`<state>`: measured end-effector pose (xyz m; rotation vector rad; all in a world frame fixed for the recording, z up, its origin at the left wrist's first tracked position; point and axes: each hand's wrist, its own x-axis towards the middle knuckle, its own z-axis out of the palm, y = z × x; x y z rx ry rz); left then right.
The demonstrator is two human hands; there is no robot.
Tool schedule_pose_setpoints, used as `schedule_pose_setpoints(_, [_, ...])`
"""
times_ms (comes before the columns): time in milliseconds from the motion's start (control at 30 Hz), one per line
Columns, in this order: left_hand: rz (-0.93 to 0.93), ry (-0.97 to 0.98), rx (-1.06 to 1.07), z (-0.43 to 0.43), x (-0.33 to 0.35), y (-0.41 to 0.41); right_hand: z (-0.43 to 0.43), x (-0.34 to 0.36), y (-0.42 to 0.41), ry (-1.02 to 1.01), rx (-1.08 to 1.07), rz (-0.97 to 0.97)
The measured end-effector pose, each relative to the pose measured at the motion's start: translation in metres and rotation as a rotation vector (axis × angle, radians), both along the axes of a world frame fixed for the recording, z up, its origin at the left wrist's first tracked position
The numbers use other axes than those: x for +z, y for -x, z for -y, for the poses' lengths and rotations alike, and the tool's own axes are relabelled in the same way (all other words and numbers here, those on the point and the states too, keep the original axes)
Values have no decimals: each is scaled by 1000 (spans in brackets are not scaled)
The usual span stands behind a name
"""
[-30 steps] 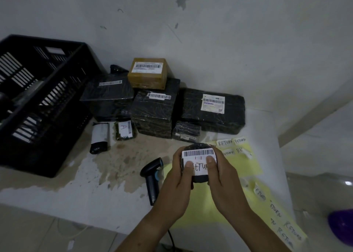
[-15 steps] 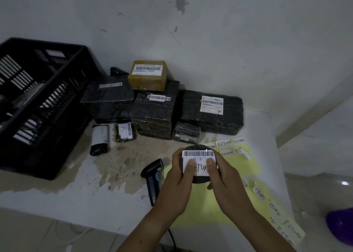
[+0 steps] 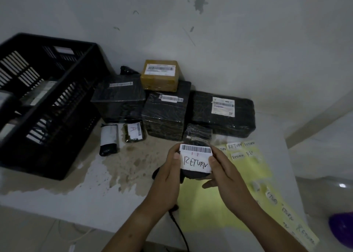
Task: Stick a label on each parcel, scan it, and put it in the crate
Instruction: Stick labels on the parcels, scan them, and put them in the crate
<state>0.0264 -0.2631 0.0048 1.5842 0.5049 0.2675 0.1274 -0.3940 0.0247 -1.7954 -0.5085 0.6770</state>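
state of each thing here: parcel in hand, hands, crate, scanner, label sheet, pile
round parcel, held above the table, RETURN label stuck on
left hand, grips the round parcel's left side
right hand, holds its right side, thumb on the label edge
crate, upright on the table, labelled items inside
scanner, on the table, mostly hidden by the left hand
label sheet, flat, several labels left
parcel pile, stacked against the wall, outside the crate
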Motion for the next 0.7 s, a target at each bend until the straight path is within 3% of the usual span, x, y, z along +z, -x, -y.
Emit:
schedule_pose_setpoints(167, [-14,-223,40,-85,23,40,-62,12,10,-42,-29,-110])
schedule_pose_setpoints(400, [-80,-950,148,-281,62,153,-200,40,35,-102,55,-157])
schedule_pose_setpoints(567, [-298,-1054,171,-405,57,236,-315,59,42,-101,82,-233])
schedule_pose_setpoints(700, [-477,-1135,27,-466,48,261,-389,74,41,-131,94,-101])
